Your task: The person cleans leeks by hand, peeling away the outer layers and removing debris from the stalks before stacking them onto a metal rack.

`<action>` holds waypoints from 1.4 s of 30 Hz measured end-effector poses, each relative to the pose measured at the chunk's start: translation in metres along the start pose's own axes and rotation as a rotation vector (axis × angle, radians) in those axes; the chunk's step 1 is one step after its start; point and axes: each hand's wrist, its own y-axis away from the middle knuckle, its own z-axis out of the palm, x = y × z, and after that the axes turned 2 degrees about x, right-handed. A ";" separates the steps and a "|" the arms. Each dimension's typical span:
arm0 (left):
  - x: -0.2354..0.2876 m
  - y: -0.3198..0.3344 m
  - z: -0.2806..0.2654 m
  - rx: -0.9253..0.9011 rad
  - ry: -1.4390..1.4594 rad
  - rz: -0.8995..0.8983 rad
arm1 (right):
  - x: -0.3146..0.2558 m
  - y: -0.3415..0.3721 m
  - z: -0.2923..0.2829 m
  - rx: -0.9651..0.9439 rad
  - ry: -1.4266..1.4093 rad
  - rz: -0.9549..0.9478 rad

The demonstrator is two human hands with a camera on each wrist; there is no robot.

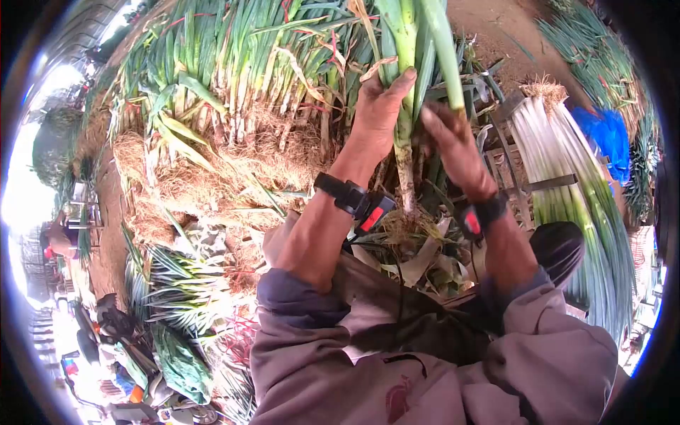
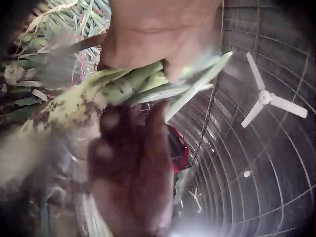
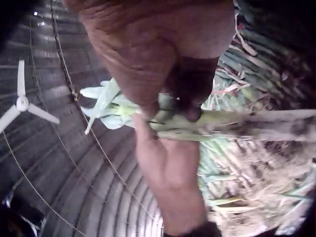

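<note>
Currently: one leek (image 1: 404, 157), root end (image 1: 407, 205) over leaf scraps (image 1: 423, 263), gripped mid-length in left hand (image 1: 377, 112); right hand (image 1: 457, 152) close alongside, too blurred to tell its grip. Best kept steady, stripping loose outer leaves (image 1: 443, 57) gently.

Produce shed: arched roof (image 2: 237, 163), heaped leeks (image 1: 244, 85)

Leek (image 1: 404, 173) in middle — bundles (image 1: 234, 85) left, stack (image 1: 559, 152) right (in a rack (image 1: 552, 183))
</note>
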 end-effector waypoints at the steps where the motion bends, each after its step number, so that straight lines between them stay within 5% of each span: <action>1: 0.002 0.000 -0.001 0.003 0.000 0.000 | -0.008 -0.016 0.001 0.005 0.112 -0.087; 11: 0.029 -0.010 -0.045 0.050 0.071 0.271 | -0.003 -0.050 0.047 -0.249 0.031 -0.227; 16: 0.048 -0.010 -0.079 0.426 -0.442 0.231 | 0.005 -0.033 0.062 -0.390 0.061 -0.238; 20: 0.084 -0.005 -0.095 0.500 -0.067 0.232 | 0.065 0.020 0.032 -0.284 -0.336 -0.088; 22: 0.093 0.001 -0.101 0.489 0.091 0.273 | 0.082 0.029 -0.011 -0.290 0.086 0.036; 25: 0.085 0.008 -0.108 0.441 -0.059 0.338 | 0.158 0.050 -0.092 -0.496 1.113 -0.076; 27: 0.072 0.005 -0.111 0.486 -0.069 0.326 | 0.175 0.075 -0.119 -0.728 1.651 0.379; 28: 0.070 0.003 -0.108 0.500 -0.104 0.334 | 0.177 0.074 -0.126 -0.716 1.653 0.392; 30: 0.070 0.002 -0.097 0.477 -0.052 0.283 | 0.145 0.061 -0.110 -0.555 1.644 0.327; 31: 0.065 -0.006 -0.111 0.394 -0.023 0.246 | 0.132 0.053 -0.098 -0.344 1.465 -0.054; 32: 0.060 -0.005 -0.101 0.379 -0.035 0.224 | 0.092 0.035 -0.059 -0.204 1.225 -0.164; 34: 0.048 -0.011 -0.093 0.348 -0.036 0.192 | 0.051 0.006 -0.012 -0.143 0.948 -0.470; 37: 0.029 -0.014 -0.074 0.315 -0.084 0.154 | 0.032 -0.021 0.039 -0.041 0.985 -0.706; 40: 0.028 -0.019 -0.071 0.235 -0.069 0.104 | 0.054 -0.040 0.050 0.060 0.962 -0.800; 42: 0.035 -0.011 -0.059 0.190 -0.115 0.078 | 0.043 -0.043 0.047 0.057 0.731 -0.546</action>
